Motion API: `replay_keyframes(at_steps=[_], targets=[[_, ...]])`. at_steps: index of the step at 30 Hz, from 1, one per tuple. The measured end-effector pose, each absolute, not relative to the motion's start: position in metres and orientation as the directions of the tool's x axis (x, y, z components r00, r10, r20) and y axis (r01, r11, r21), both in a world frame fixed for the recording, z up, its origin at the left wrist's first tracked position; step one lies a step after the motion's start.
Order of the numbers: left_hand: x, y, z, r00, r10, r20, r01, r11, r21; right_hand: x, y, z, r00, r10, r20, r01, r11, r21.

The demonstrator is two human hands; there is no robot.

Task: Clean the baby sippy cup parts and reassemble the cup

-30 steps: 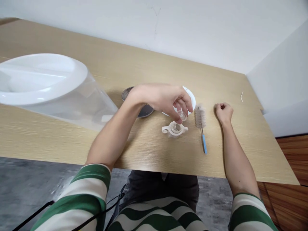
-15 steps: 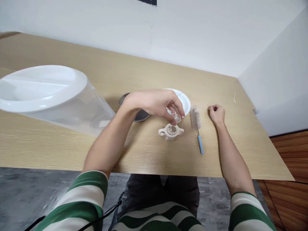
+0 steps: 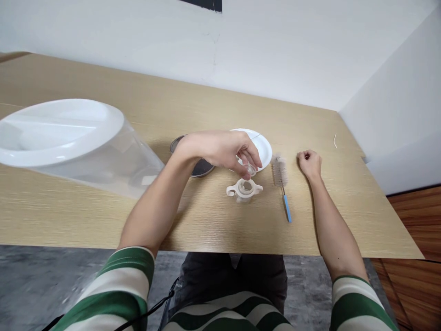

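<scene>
Between the thumb and fingers of my left hand is a small clear plastic cap. It is held just above and behind a clear baby bottle, which stands upright with a cream two-handled collar around its open top. The cap and the collar look apart. My right hand rests on the table, fingers curled closed, and I see nothing in it. Between my hands lies a bottle brush with pale bristles and a blue handle.
A white plate sits behind my left hand. A dark round tin or lid is partly hidden under my left wrist. On the left stands a large clear container with a white lid. A thin white strip lies at right.
Little differs. My left hand keeps the clear cap above the bottle, and my right hand stays closed on the table. The whole view has shifted slightly.
</scene>
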State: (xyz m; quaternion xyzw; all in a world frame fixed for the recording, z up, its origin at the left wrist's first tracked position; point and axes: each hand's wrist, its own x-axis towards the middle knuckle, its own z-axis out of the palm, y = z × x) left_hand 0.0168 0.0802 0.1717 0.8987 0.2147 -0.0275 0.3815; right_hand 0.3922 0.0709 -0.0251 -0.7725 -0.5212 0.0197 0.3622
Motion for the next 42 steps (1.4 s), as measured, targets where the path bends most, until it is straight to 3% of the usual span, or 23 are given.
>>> replay_keyframes(at_steps=[42], targets=[[0.0194, 0.0812, 0.1678, 0.888, 0.393, -0.241, 0.447, -0.61, 0.655, 0.3905, 0.0698, -0.0233, 0.443, 0.827, 0.348, 0.796, -0.184, -0.576]])
